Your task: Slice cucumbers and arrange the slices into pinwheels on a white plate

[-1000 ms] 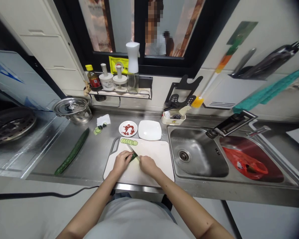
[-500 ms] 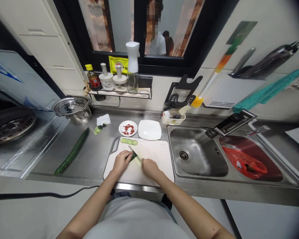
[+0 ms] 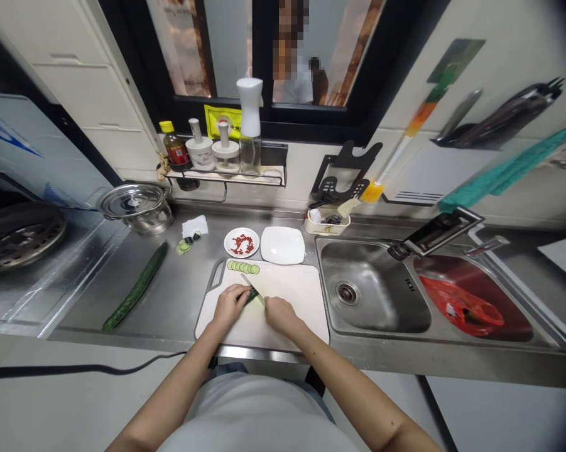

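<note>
The knife (image 3: 253, 287) lies diagonally in the middle of the frame, its long axis running from lower right to upper left, with the tip toward the upper left and the handle end inside the right hand (image 3: 280, 314). That hand's fingers are wrapped around the handle, which they mostly hide. The left hand (image 3: 229, 304) has its fingers curled onto a cucumber piece (image 3: 253, 294), pressing it to the cutting board (image 3: 306, 307) just beside the blade; most of the piece is covered, so I cannot tell its full length or axis.

A row of cucumber slices (image 3: 243, 267) runs left to right along the board's top edge, above the tip. Bare board spreads right of the blade to the right edge, which sits just beside the sink (image 3: 377, 289). The bottom edge follows the counter's front. Past the top edge stand a small dish (image 3: 228, 248) and a square plate (image 3: 283, 245). A whole cucumber (image 3: 136, 285) slants from lower left to upper right, well apart from the board, with bare steel counter (image 3: 183, 301) between them
</note>
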Tool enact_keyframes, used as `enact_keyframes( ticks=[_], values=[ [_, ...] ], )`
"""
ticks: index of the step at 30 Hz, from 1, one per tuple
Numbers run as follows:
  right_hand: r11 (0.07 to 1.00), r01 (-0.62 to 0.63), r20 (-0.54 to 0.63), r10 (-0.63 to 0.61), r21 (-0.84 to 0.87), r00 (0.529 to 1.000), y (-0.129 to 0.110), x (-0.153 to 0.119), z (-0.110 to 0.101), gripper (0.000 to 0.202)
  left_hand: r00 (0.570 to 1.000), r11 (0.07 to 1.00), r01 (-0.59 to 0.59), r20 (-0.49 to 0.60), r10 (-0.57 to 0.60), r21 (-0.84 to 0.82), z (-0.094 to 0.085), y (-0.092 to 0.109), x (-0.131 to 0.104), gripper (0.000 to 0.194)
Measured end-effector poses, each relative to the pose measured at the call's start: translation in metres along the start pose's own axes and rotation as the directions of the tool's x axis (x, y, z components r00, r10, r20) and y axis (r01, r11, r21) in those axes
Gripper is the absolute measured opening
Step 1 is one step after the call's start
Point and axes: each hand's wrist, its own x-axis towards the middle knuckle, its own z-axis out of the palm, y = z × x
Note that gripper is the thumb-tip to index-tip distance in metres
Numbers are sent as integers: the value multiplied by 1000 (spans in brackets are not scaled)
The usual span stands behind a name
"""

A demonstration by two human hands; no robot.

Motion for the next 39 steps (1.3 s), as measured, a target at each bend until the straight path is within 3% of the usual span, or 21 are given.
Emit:
enact_keyframes(
  ticks=[12, 25, 39],
  values=[
    [1000, -26, -28, 26, -11, 999, -3, 2, 8, 36, 1000, 1000, -16, -11, 16, 15, 2, -2, -1, 22],
    [996, -66, 29, 68, -57, 997, 13, -34, 15, 32, 999, 1000, -18, -32, 18, 16, 3, -1, -1, 21],
    [999, -27, -30, 26, -28, 999, -3, 4, 9, 35, 1000, 1000, -1, -7, 1, 4, 3, -2, -1, 22]
  ],
)
